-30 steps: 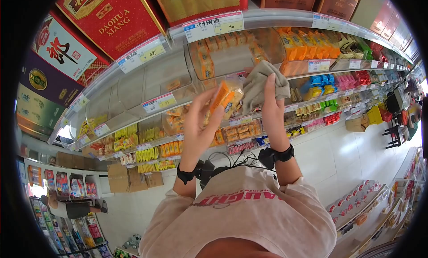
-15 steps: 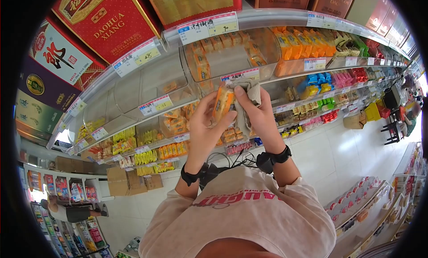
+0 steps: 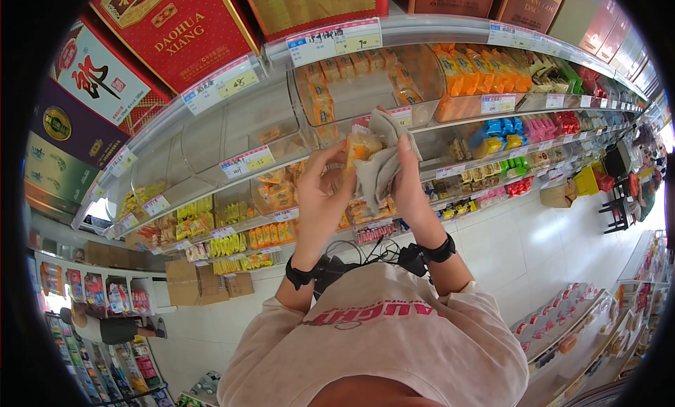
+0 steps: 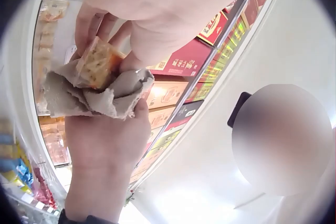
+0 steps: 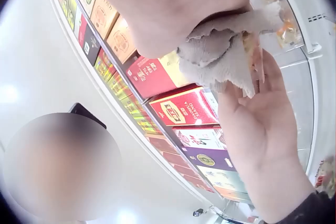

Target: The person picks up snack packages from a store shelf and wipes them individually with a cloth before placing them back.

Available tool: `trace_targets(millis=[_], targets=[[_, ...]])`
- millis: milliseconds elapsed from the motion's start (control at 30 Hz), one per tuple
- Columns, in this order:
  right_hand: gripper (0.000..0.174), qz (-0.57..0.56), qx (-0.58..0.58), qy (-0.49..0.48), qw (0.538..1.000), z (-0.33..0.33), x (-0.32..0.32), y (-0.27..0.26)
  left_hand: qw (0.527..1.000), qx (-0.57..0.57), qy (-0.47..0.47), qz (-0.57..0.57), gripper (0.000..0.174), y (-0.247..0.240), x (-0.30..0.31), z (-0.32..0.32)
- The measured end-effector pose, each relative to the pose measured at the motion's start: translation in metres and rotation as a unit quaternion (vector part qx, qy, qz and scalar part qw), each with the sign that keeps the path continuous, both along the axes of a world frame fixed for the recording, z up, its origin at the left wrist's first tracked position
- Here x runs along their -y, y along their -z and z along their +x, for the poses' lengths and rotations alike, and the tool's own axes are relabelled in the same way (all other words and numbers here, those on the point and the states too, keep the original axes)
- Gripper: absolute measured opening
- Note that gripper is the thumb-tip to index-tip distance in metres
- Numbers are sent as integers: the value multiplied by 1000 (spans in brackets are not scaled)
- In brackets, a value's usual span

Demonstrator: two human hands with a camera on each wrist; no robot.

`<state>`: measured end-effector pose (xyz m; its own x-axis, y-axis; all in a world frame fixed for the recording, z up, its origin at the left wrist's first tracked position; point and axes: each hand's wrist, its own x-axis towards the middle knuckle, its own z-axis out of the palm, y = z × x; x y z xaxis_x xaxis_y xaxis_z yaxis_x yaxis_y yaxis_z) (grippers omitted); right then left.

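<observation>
A small snack packet (image 3: 358, 151) in a clear and orange wrapper is pinched between the thumb and fingers of my left hand (image 3: 320, 192), in front of the shelves. My right hand (image 3: 413, 196) holds a grey cloth (image 3: 380, 168) against the packet's right side. In the left wrist view, the cloth (image 4: 100, 98) folds around the lower part of the packet (image 4: 95, 66), and its pale filling shows through the wrapper. The right wrist view has the cloth (image 5: 220, 56) hiding most of the packet, with my left hand (image 5: 268, 124) behind it.
A clear plastic bin (image 3: 365, 101) lined with similar orange packets lies just beyond my hands. Price-tagged shelf edges (image 3: 246, 161) run across the front. Boxed bottles (image 3: 172, 34) line the shelf above. Cardboard boxes (image 3: 200, 284) stand on the floor at left, near another person (image 3: 105, 328).
My right hand has brought the cloth from beside the packet onto it. The cloth now spreads over the packet's right side, and the right thumb has lifted off the packet's front.
</observation>
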<state>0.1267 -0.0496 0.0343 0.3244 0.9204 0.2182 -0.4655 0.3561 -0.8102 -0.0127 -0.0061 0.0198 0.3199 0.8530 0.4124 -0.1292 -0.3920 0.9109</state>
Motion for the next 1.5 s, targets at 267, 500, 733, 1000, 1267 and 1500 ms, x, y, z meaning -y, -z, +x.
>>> trace_targets(millis=[267,500,733,1000,1267,1500], targets=[[25,-38,136,50,989,10,2,0,989,-109,-39,93,48,-10,3,-6],[20,-11,102,56,993,15,2,4,989,-114,-28,92,54,-1,-1,-7],[18,-37,-96,20,994,9,4,-1,967,-161,-58,188,54,-8,5,1],[17,82,296,137,942,11,4,6,998,41,39,-33,30,-29,9,1],[20,101,306,204,924,7,-4,18,1000,-7,25,-2,21,-11,4,5],[43,188,434,174,864,13,0,-1,999,43,24,-21,8,-12,6,6]])
